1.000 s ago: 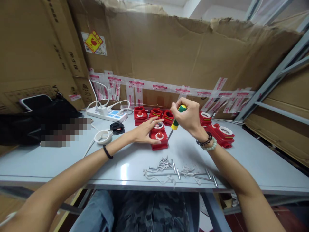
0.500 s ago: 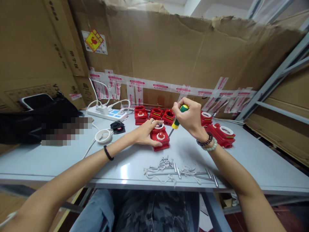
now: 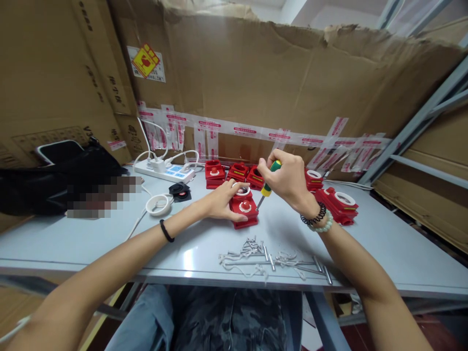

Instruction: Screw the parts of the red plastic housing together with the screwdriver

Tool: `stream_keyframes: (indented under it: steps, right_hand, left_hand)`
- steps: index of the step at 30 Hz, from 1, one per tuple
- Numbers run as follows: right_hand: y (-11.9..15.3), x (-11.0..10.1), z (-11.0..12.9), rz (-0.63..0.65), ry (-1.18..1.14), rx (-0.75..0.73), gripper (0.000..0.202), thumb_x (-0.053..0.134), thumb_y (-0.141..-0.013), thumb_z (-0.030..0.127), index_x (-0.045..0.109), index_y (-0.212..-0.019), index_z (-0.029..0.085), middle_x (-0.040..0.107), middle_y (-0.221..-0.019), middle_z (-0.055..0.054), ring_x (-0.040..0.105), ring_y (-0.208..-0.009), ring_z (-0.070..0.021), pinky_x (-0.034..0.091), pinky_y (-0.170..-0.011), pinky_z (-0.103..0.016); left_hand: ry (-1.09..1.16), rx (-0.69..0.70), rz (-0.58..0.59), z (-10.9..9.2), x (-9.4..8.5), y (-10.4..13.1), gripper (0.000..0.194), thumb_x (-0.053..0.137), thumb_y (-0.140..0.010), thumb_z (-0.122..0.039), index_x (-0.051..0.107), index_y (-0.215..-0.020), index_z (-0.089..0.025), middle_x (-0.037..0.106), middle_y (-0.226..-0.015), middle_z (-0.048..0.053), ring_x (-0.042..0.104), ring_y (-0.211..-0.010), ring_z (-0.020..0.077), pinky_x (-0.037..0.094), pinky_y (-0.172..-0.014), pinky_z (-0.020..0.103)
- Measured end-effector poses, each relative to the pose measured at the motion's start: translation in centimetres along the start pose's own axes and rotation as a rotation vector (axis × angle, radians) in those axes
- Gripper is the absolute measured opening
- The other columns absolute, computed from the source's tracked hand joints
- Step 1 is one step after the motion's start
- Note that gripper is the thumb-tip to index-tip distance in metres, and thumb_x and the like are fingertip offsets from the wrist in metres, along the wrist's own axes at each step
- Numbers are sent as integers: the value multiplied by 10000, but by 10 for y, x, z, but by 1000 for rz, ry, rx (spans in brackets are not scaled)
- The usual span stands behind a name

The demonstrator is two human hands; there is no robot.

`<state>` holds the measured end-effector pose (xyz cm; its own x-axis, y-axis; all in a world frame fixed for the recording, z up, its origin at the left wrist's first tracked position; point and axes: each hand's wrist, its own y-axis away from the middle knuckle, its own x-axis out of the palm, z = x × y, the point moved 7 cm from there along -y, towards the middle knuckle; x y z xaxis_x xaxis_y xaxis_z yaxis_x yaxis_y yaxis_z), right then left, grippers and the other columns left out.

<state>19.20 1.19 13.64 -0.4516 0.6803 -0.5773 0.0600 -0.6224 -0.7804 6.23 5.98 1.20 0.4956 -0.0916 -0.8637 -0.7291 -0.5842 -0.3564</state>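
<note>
A red device with a white ring and a red knob sits on the table in front of me. My left hand grips it from the left, fingers at its far side and thumb along the near left side. In my right hand is a screwdriver with a green and yellow handle, held tilted. Its tip meets the right edge of the device's top, near a corner. Nearer the table's front lie several metal screws, T-shaped metal rods and white strings.
More red devices stand at the back, with another at right. On the left are a power strip, a white tape roll, black parts and a black bag. Cardboard rises behind.
The screwdriver handle has tilted slightly left with my right hand, its tip still by the device's edge. The view has shifted a little. My left hand keeps its hold.
</note>
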Motion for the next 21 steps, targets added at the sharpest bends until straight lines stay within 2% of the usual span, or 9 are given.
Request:
stream_keyframes:
  steps: [6, 10, 12, 15, 19, 21]
  right_hand:
    - [-5, 3, 13, 154, 371, -17, 340, 486, -824, 467, 583, -714, 160, 581, -586, -74, 490, -534, -165, 296, -527, -290]
    - [-8, 6, 20, 274, 476, -79, 401, 449, -861, 489, 584, -735, 133, 612, -657, -144, 549, -609, -222, 310, -541, -318]
    - [-10, 8, 23, 350, 463, -127, 326, 468, -868, 424, 571, -757, 135, 616, -688, -147, 558, -642, -233, 313, -550, -323]
    - [-12, 11, 31, 514, 333, -248, 174, 499, -855, 304, 536, -915, 144, 624, -746, -104, 545, -653, -208, 325, -570, -315]
    - [-6, 13, 41, 828, 55, -401, 204, 536, -833, 225, 470, -1025, 198, 623, -853, -46, 529, -658, -152, 363, -599, -279]
    - [-4, 14, 39, 916, 45, -401, 215, 566, -810, 201, 476, -1004, 210, 611, -825, -30, 517, -635, -142, 356, -574, -270]
  left_hand:
    - [-23, 4, -1, 1, 2, 0, 895, 684, -650, -607, 350, -1372, -198, 459, -1172, 112, 460, -1119, 320, 386, -996, 476]
    - [-31, -11, -1, 1, 2, 0, 899, 686, -647, -610, 359, -1368, -185, 454, -1164, 118, 452, -1121, 328, 386, -992, 476]
    - [-20, -15, -2, 2, 2, 0, 889, 690, -644, -604, 358, -1366, -205, 454, -1138, 102, 468, -1097, 318, 391, -985, 473]
    - [-6, -27, 1, 3, 2, 0, 880, 696, -640, -592, 351, -1366, -233, 442, -1133, 93, 474, -1085, 317, 391, -982, 482]
    - [-9, -32, 1, 3, 2, 1, 892, 694, -632, -604, 350, -1359, -219, 437, -1125, 99, 466, -1085, 325, 394, -974, 492]
    - [-12, -34, 6, 2, 2, 1, 884, 697, -634, -589, 355, -1353, -207, 431, -1117, 99, 470, -1077, 319, 401, -970, 484]
